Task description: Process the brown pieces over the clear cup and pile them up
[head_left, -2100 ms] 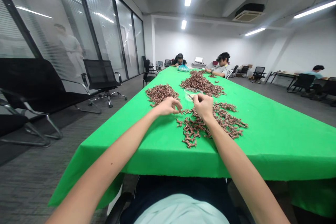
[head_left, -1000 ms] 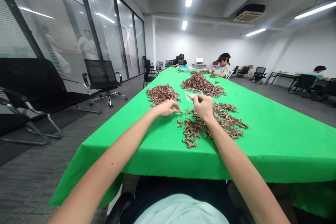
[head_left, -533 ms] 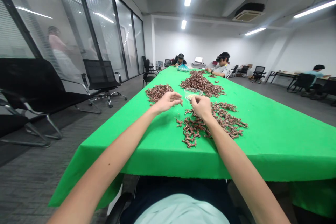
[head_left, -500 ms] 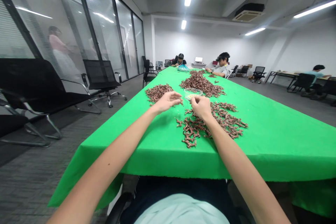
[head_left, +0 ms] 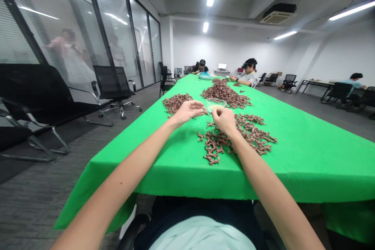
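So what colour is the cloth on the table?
The cloth is plain bright green, best seen in the head view.

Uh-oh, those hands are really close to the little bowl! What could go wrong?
The left hand and right hand are right beside the small clear bowl, so a bump might tip it and spill the pale bits inside. The brown twiggy bits lie in loose heaps on the green tablecloth, so a careless arm could scatter them.
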`<state>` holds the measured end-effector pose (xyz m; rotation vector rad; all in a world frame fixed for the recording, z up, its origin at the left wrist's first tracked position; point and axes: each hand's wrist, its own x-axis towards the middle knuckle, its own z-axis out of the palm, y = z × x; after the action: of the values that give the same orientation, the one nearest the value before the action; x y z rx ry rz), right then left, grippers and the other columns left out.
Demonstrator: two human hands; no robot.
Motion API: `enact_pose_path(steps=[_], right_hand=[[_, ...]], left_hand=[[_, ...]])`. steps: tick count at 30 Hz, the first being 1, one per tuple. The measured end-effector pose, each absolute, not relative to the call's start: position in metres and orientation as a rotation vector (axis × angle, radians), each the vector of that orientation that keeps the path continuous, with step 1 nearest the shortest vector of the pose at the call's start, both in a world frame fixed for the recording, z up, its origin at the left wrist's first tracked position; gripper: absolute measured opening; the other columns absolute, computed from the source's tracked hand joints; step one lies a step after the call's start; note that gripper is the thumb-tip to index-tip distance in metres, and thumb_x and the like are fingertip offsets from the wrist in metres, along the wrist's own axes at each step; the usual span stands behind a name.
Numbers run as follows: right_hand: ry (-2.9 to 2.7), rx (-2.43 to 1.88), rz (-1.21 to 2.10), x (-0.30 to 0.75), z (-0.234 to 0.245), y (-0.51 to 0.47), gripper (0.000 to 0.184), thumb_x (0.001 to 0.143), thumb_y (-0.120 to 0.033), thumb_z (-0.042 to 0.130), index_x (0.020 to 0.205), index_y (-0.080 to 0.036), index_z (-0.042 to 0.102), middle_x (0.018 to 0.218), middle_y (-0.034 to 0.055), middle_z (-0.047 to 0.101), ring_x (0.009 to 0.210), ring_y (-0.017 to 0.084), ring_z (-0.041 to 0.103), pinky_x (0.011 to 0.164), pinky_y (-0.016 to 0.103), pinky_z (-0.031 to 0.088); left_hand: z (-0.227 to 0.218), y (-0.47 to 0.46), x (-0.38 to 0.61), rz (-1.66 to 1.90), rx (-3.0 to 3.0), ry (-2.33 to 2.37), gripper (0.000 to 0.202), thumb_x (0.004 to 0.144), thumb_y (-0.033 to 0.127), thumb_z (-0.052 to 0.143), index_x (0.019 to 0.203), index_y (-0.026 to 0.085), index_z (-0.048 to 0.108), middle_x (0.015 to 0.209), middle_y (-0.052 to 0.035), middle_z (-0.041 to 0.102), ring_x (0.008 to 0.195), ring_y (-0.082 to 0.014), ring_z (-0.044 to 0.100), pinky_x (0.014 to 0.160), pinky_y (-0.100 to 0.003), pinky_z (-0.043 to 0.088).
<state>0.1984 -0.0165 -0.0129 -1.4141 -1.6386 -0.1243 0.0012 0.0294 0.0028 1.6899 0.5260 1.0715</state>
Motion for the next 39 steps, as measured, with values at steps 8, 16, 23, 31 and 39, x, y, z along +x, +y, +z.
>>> enact_pose_path(steps=[8,16,23,31,39], right_hand=[[-1.637,-1.438,-0.129,0.1976,-0.0131,-0.0177,0.042,0.088,-0.036,0.049,0.049,-0.020,0.049,0.049,0.0024,0.052,0.048,0.013,0.038,0.054,0.030,0.025],[-1.644,-1.449,-0.141,0.1980,-0.0138,-0.0159,0.044,0.089,-0.037,0.049,0.049,-0.020,0.048,0.048,0.0023,0.050,0.048,0.013,0.038,0.054,0.030,0.024],[-1.639,-1.441,-0.137,0.1975,-0.0116,-0.0185,0.043,0.088,-0.036,0.049,0.047,-0.020,0.046,0.046,0.0019,0.048,0.047,0.013,0.038,0.054,0.030,0.024],[-1.616,-1.420,-0.099,0.1985,-0.0125,-0.0176,0.043,0.087,-0.036,0.048,0.047,-0.021,0.041,0.045,0.0008,0.045,0.047,0.013,0.037,0.054,0.030,0.025],[-1.642,-1.407,-0.105,0.2004,-0.0157,-0.0131,0.044,0.089,-0.038,0.046,0.048,-0.021,0.045,0.046,0.0006,0.047,0.048,0.012,0.040,0.055,0.029,0.027]], left_hand=[[0.0032,0.0291,0.0011,1.075,1.726,0.514,0.051,0.072,0.034,0.088,0.112,0.009,0.067,0.110,-0.0178,0.074,0.096,-0.0227,0.073,0.091,-0.041,0.057],[0.0037,0.0283,0.0011,1.070,1.730,0.541,0.051,0.071,0.034,0.089,0.110,0.008,0.068,0.108,-0.0189,0.075,0.096,-0.0232,0.073,0.090,-0.040,0.057],[0.0043,0.0282,0.0002,1.108,1.713,0.585,0.053,0.070,0.037,0.089,0.109,0.008,0.069,0.107,-0.0186,0.075,0.090,-0.0218,0.074,0.087,-0.040,0.057],[0.0046,0.0276,0.0007,1.126,1.702,0.607,0.053,0.070,0.038,0.089,0.109,0.007,0.069,0.106,-0.0186,0.075,0.087,-0.0211,0.074,0.084,-0.039,0.058],[0.0035,0.0282,0.0009,1.105,1.711,0.595,0.049,0.070,0.036,0.089,0.106,0.008,0.070,0.102,-0.0172,0.076,0.090,-0.0223,0.074,0.087,-0.040,0.058]])
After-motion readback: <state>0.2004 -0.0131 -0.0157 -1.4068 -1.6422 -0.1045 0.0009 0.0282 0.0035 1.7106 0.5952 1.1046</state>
